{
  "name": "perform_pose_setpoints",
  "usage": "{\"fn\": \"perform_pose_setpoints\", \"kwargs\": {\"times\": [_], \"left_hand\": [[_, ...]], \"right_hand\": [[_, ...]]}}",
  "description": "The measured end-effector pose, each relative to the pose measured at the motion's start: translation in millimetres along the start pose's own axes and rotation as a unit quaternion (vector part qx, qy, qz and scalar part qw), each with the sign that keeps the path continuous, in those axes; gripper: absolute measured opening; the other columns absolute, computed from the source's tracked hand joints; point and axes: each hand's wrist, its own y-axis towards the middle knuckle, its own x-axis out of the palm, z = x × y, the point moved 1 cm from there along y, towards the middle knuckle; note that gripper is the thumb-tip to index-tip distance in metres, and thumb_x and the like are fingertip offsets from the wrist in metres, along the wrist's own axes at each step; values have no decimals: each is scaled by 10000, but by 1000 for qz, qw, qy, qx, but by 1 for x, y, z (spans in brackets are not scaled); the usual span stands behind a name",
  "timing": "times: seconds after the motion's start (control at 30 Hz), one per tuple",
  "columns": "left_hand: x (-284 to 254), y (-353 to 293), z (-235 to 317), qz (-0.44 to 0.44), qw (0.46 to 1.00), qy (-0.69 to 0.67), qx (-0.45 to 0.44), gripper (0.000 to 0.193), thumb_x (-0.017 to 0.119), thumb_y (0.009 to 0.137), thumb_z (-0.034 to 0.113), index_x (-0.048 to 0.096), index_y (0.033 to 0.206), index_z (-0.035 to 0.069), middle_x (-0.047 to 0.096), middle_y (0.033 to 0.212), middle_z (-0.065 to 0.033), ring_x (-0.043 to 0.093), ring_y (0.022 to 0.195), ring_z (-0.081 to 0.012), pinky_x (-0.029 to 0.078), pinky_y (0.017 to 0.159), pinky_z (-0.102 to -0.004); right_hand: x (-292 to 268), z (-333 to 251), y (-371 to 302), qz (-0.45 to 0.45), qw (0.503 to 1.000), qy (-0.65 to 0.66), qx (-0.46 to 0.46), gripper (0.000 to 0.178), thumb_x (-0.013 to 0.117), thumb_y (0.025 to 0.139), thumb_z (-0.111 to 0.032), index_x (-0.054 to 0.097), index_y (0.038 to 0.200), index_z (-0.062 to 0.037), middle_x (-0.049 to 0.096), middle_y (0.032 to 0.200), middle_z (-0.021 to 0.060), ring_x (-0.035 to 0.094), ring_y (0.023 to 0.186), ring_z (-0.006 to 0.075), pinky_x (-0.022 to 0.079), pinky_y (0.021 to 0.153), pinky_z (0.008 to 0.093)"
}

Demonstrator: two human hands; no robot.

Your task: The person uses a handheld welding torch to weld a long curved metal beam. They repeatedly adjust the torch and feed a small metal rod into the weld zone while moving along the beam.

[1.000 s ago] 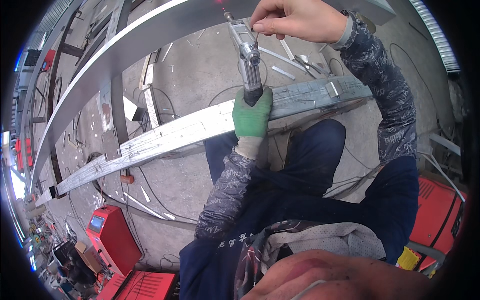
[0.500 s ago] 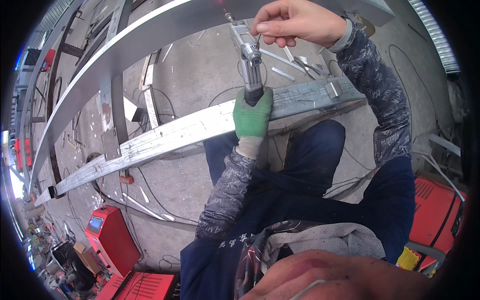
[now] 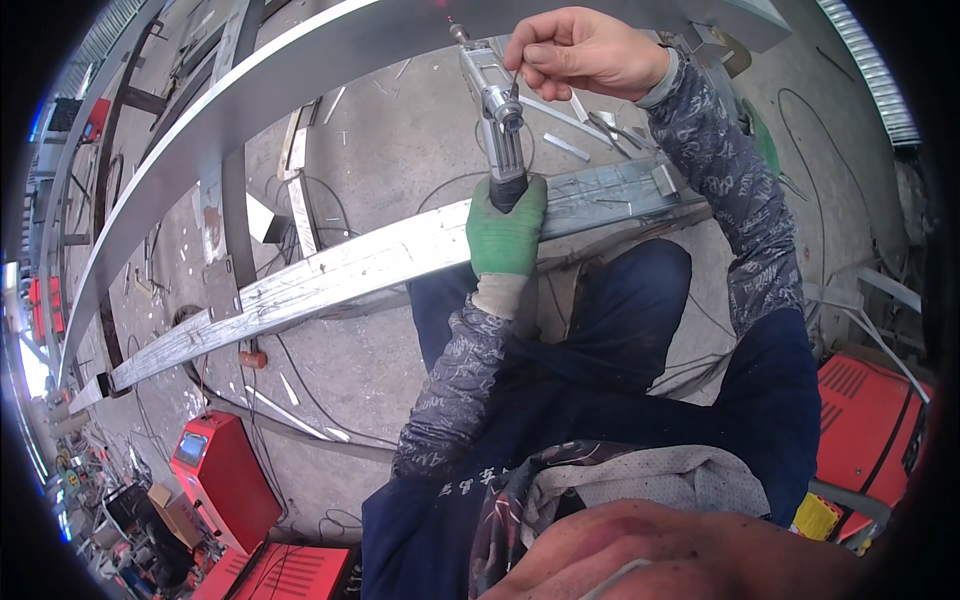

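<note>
Above the steel beam [image 3: 330, 270], gloved left hand [image 3: 507, 232] grips the torch [image 3: 497, 120] upright; bare right hand [image 3: 585, 50] pinches, probably steadying, its head.

Green glove [image 3: 507, 228], red machines [image 3: 228, 478]

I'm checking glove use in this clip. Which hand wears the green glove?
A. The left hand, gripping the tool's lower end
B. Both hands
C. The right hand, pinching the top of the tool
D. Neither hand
A: the left hand wears a green glove and grips the lower end of the metal tool, while the right hand is bare, pinching near its top.
</note>
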Motion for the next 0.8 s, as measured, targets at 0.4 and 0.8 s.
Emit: {"fn": "perform_pose_setpoints", "kwargs": {"times": [0.4,0.8], "left_hand": [[0,-1,4,3,1000,0,11,374,790,869,332,673,1008,5,688,860,-84,641,762,-172,522,735,-328],[-1,0,3,0,1000,10,1,430,790,856,381,682,1016,-3,713,884,-119,673,796,-216,535,787,-365]], "right_hand": [[14,-3,5,61,995,-80,-11,234,683,1028,-231,682,1102,-9,712,890,45,676,737,111,534,640,242],[17,-1,8,84,990,-110,-29,197,683,1027,-213,673,1025,-16,695,844,35,663,699,105,530,608,239]]}}
